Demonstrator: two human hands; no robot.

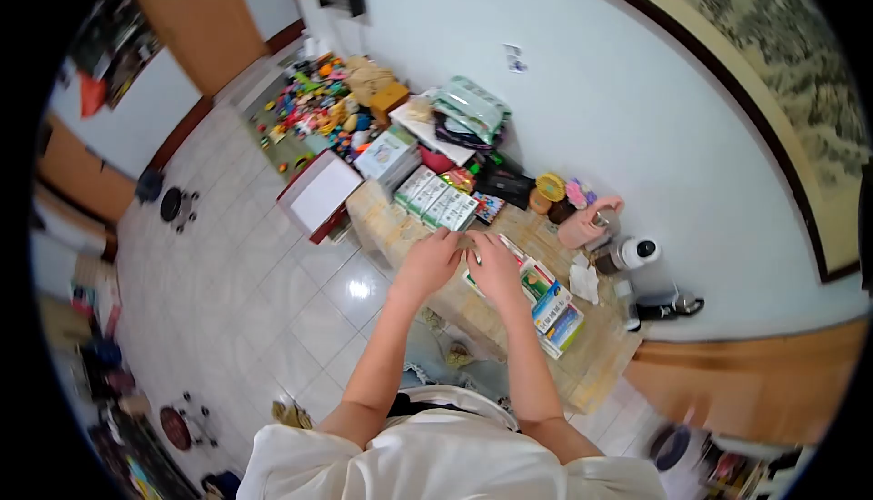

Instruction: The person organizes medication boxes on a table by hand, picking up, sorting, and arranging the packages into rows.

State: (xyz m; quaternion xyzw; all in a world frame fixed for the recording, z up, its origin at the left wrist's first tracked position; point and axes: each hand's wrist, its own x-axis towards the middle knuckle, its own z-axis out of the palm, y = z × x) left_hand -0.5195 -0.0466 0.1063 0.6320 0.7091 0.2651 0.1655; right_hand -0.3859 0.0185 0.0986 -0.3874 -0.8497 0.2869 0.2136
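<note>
My left hand (pixel 431 262) and my right hand (pixel 494 266) are close together over the table (pixel 414 264), their fingertips almost meeting. The fingers of both are bent and closed. Whatever is pinched between them, if anything, is too small to make out. Just beyond my left hand stands a row of white and green boxes (pixel 435 198). Beside and partly under my right hand lies a row of colourful medicine-like boxes (pixel 556 311), in white, green, blue and yellow.
Along the wall stand a pink jug (pixel 582 225), a white bottle (pixel 637 253), a black bottle (pixel 668 307) and yellow-lidded jar (pixel 548 188). Crumpled tissue (pixel 584 280) lies nearby. Further left are an open red-edged box (pixel 320 193), stacked white boxes (pixel 386 156) and heaped toys (pixel 314 100).
</note>
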